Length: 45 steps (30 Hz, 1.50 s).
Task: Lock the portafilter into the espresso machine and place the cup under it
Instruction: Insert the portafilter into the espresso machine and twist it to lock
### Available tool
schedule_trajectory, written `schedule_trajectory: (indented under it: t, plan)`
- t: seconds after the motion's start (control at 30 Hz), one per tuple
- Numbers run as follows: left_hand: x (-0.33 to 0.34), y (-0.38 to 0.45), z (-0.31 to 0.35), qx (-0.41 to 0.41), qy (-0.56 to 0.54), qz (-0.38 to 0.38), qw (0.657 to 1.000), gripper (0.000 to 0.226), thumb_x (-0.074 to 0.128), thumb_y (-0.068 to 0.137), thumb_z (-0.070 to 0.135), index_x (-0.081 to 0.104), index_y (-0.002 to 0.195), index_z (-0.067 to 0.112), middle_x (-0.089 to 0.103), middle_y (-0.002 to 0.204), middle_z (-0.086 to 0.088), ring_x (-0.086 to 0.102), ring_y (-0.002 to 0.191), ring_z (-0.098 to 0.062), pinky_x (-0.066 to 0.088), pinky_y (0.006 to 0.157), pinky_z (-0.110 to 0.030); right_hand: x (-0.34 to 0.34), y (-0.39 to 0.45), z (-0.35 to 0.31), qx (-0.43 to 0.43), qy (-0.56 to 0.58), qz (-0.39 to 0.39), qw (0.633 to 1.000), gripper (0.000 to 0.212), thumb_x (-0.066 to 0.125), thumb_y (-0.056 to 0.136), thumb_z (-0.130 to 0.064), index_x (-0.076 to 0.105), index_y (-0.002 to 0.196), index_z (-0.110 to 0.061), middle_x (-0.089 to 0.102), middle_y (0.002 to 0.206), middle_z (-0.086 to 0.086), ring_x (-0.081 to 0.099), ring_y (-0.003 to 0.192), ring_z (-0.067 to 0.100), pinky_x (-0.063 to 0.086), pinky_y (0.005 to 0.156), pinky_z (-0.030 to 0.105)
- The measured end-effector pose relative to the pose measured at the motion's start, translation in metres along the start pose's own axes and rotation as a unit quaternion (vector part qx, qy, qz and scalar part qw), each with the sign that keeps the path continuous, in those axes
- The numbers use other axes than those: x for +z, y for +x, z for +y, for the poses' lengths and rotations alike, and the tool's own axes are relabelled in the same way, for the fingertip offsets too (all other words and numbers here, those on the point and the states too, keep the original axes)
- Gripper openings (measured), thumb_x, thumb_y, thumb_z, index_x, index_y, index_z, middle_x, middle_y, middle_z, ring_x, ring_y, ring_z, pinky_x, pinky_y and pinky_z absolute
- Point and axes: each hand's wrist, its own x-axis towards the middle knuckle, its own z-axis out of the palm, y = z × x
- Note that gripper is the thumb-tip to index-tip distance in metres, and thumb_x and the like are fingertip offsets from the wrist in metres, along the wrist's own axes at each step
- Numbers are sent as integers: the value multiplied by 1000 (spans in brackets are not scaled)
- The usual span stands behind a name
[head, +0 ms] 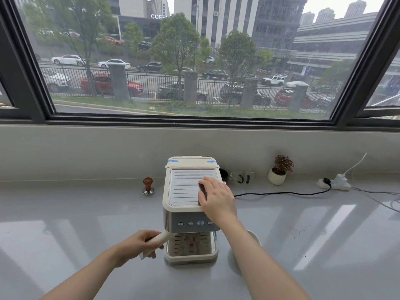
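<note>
A cream espresso machine (186, 191) stands on the grey counter in the middle of the view. My left hand (138, 245) grips the cream handle of the portafilter (161, 238), which runs up under the machine's front at its left; the basket end is hidden beneath the body. My right hand (216, 198) rests flat on the right side of the machine's ribbed top, fingers spread. A white cup (254, 236) stands on the counter just right of the machine, mostly hidden behind my right forearm. The drip tray (190, 254) holds no cup.
A wooden-handled tamper (148, 186) stands to the left of the machine. Behind it at the right are small glasses (240, 177), a potted plant (279, 169), a black cable (281, 193) and a power strip (334, 184). The low window wall runs behind the counter.
</note>
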Motion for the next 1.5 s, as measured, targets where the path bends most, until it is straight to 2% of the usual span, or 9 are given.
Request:
schedule_trajectory:
  t: [0.17, 0.33, 0.43, 0.53, 0.77, 0.87, 1.13, 1.3, 1.5]
  plan:
    - [-4, 6, 20, -53, 55, -37, 996, 28, 55, 89, 11, 58, 117, 14, 61, 96, -5, 65, 74, -14, 54, 76, -28, 1, 0, 0, -2, -2, 1, 1000, 42, 32, 93, -42, 48, 130, -29, 48, 143, -12, 39, 134, 9, 25, 116, 37]
    - [25, 13, 18, -37, 240, 117, 963, 20, 54, 82, 24, 60, 101, 20, 60, 78, 4, 52, 45, -9, 45, 39, -20, 1, 1, 0, -2, -3, 4, 1000, 42, 33, 94, -41, 49, 130, -29, 47, 144, -12, 37, 135, 8, 22, 117, 35]
    - [30, 14, 11, -10, 286, 190, 939, 8, 57, 77, 28, 59, 84, 31, 62, 70, 10, 53, 52, -10, 40, 45, -22, 1, 1, 0, 0, -1, 4, 1000, 42, 33, 94, -41, 49, 131, -29, 47, 145, -12, 37, 135, 9, 23, 117, 36]
    - [27, 16, 3, 2, 276, 207, 938, 10, 62, 75, 29, 56, 77, 37, 63, 67, 10, 57, 65, -12, 39, 54, -23, 1, 0, 0, 1, 1, 3, 1000, 42, 33, 94, -41, 49, 131, -28, 47, 144, -11, 38, 135, 9, 22, 117, 35]
    - [42, 18, -3, 7, 191, 226, 955, 20, 67, 75, 24, 63, 79, 43, 63, 58, 12, 52, 46, -1, 39, 45, -19, 3, 1, 2, -2, 3, 15, 1000, 41, 35, 93, -40, 51, 128, -28, 49, 143, -12, 39, 133, 9, 22, 116, 33]
    - [65, 15, -7, 2, 162, 267, 950, 21, 68, 77, 22, 69, 98, 28, 69, 72, 7, 60, 61, -10, 45, 55, -27, 4, 1, 2, -3, 0, 22, 1000, 41, 34, 93, -41, 51, 128, -29, 50, 142, -12, 40, 132, 9, 22, 115, 32]
    - [121, 11, 9, -51, 48, 340, 938, 14, 65, 79, 24, 56, 84, 34, 66, 75, 6, 63, 73, -20, 44, 60, -30, 4, 1, 2, -8, 0, 23, 1000, 40, 35, 92, -40, 51, 127, -28, 51, 140, -11, 42, 131, 10, 26, 114, 34]
    - [117, 12, 11, -86, 42, 290, 952, 14, 59, 82, 25, 49, 79, 34, 62, 68, 6, 58, 53, -17, 44, 47, -27, 3, 1, 2, -2, 5, 18, 1000, 40, 35, 93, -40, 51, 128, -29, 49, 142, -11, 40, 133, 10, 24, 116, 35]
    - [89, 13, 12, -124, -168, 104, 972, 18, 60, 83, 12, 54, 97, 3, 56, 61, -8, 50, 38, -21, 42, 39, -25, 2, 1, 0, 0, 6, 17, 1000, 41, 35, 93, -40, 51, 128, -29, 49, 142, -12, 40, 133, 10, 24, 116, 36]
